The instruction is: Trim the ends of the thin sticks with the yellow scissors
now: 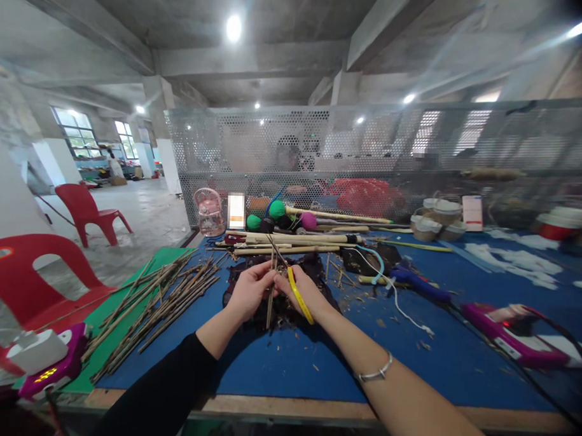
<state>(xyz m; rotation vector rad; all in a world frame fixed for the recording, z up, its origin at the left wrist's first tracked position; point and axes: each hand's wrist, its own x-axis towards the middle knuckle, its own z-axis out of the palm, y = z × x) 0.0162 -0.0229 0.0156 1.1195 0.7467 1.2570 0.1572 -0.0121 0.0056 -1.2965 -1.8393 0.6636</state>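
My left hand (248, 288) pinches a few thin brown twigs (269, 311) upright between thumb and fingers. Close beside it, my right hand (303, 293) is closed around scissors (294, 289) with a yellow handle, their dark blades pointing up and to the left. The right fingertips meet the left ones at the twigs, so I cannot tell whether they also grip them. Both hands are over a crumpled dark cloth (235, 276) strewn with plant scraps. A loose pile of long twigs (166, 309) lies to the left.
Pale rods (300, 240) lie across the back of the blue table (285, 370), near green and magenta yarn balls (309, 220). Purple power strips (506, 340) sit at both sides. Small baskets (423, 228) stand back right, before a perforated metal screen (255, 147). Red chairs (36, 266) are left.
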